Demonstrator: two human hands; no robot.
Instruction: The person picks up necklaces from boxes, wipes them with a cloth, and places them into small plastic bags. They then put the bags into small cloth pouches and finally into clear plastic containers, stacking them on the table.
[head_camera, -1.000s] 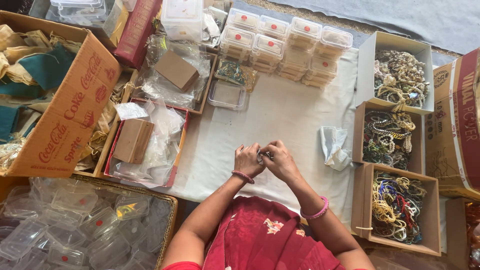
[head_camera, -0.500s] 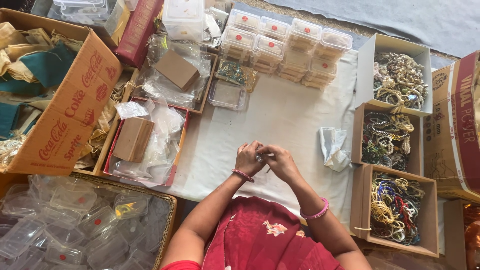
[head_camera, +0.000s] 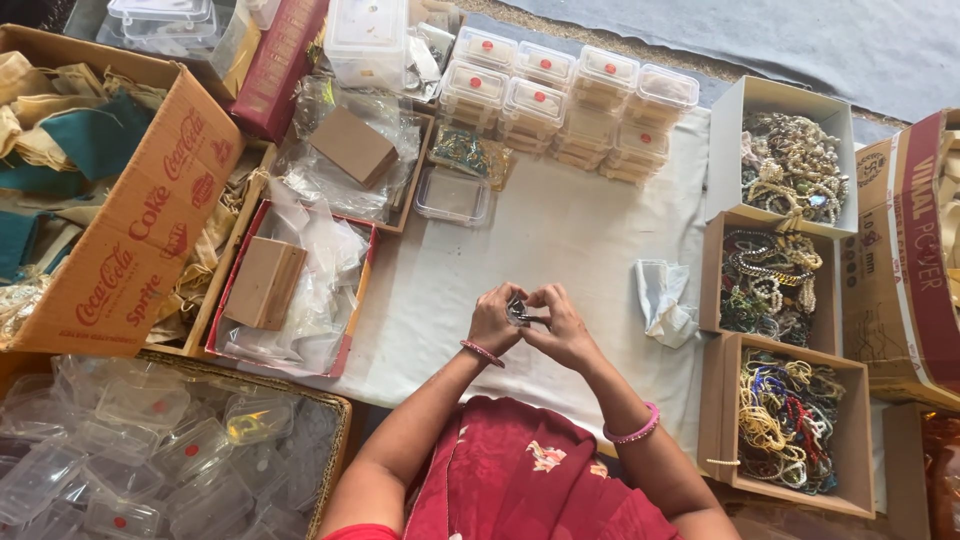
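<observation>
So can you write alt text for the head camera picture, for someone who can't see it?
A person's left hand and right hand pinch a small silvery trinket over a white cloth. Open cardboard boxes of beaded jewellery sit right; stacked clear plastic tubs behind.

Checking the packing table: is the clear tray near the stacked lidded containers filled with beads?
No, the clear tray shows only the white cloth through it.

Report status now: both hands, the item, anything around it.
Left hand and right hand pinch one small silvery shiny item together above white cloth. Crumpled white plastic bag lies apart, to the right.
</observation>
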